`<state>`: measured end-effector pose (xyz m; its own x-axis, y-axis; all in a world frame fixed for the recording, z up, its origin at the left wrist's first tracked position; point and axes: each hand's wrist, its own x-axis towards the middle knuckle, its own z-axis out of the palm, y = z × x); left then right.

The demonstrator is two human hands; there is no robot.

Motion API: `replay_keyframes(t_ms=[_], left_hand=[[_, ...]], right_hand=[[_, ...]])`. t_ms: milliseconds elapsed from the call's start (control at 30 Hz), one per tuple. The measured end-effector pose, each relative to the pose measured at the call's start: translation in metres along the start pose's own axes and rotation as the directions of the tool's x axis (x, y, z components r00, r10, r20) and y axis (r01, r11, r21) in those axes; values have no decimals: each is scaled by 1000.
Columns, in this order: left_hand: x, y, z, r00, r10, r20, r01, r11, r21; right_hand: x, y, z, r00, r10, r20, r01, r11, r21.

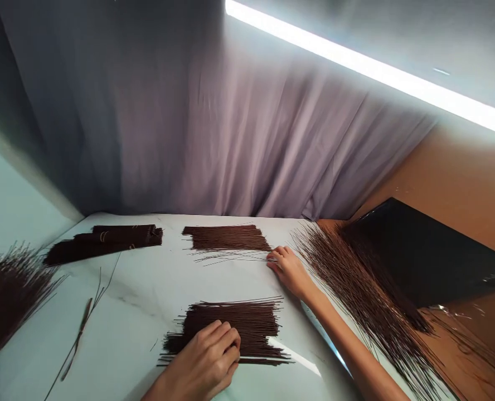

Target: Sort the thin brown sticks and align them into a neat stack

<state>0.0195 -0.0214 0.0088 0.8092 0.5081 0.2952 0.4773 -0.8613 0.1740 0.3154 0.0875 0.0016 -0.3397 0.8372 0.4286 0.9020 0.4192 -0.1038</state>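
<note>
Thin dark brown sticks lie in two flat piles on the white tabletop. My left hand (211, 356) rests on the near pile of sticks (239, 320), fingers curled in and closed; whatever they hold is hidden beneath them. Stretched farther out, my right hand (288, 270) pinches the right-hand ends of a few loose sticks (231, 256). These lie just in front of the far pile of sticks (226, 238), whose right end is by my fingertips.
Tied dark bundles (109, 238) lie at the back left. A big heap of sticks (9, 295) fills the left edge, with a tied wisp (81, 328) beside it. Long sticks (368, 289) spread along the right, next to a black sheet (423, 256). A curtain (247, 139) hangs behind.
</note>
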Motion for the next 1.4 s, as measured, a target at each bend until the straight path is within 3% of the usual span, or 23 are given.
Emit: replay_keyframes(t_ms=[67, 167, 300, 400, 467, 533, 600, 633, 700, 767, 900, 1000, 1400], left_hand=[[-1, 0, 9, 996, 58, -63, -55, 998, 44], [-1, 0, 8, 998, 42, -39, -41, 999, 29], [4, 2, -13, 997, -70, 27, 73, 989, -127], [8, 2, -29, 969, -248, 5, 233, 906, -353], [11, 1, -36, 906, -424, -16, 362, 793, -489], [12, -1, -41, 806, -592, 15, 486, 647, -588], [13, -2, -41, 721, -688, 80, 542, 490, -683], [14, -3, -39, 701, -704, 111, 532, 413, -740], [14, -6, -32, 703, -698, 139, 441, 274, -855], [16, -10, -23, 710, -687, 155, 336, 137, -932], [19, -16, -14, 689, -683, 242, 251, -88, -964], [22, -16, -15, 657, -710, 251, 257, -103, -961], [26, -14, -17, 650, -720, 244, 304, -48, -951]], right_hand=[[11, 2, 10, 1000, 5, 18, -5, 1000, 0], [15, 3, 11, 1000, 3, 27, -3, 1000, 11], [7, 0, 2, 1000, -2, 18, 1, 997, 76], [-3, 0, -9, 1000, 17, -26, -13, 989, 144], [-13, -4, -19, 996, 39, -77, -24, 981, 193], [-26, -15, -32, 985, 82, -154, -44, 971, 235], [-39, -36, -45, 956, 172, -239, -90, 943, 322], [-45, -50, -50, 942, 215, -258, -105, 917, 384], [-56, -82, -56, 938, 262, -226, -113, 849, 516], [-65, -110, -52, 958, 232, -168, -90, 801, 592], [-76, -137, -27, 968, 152, -199, -8, 814, 580], [-80, -138, -14, 966, 117, -232, 21, 855, 518], [-84, -139, -10, 970, 59, -236, 39, 921, 387]])
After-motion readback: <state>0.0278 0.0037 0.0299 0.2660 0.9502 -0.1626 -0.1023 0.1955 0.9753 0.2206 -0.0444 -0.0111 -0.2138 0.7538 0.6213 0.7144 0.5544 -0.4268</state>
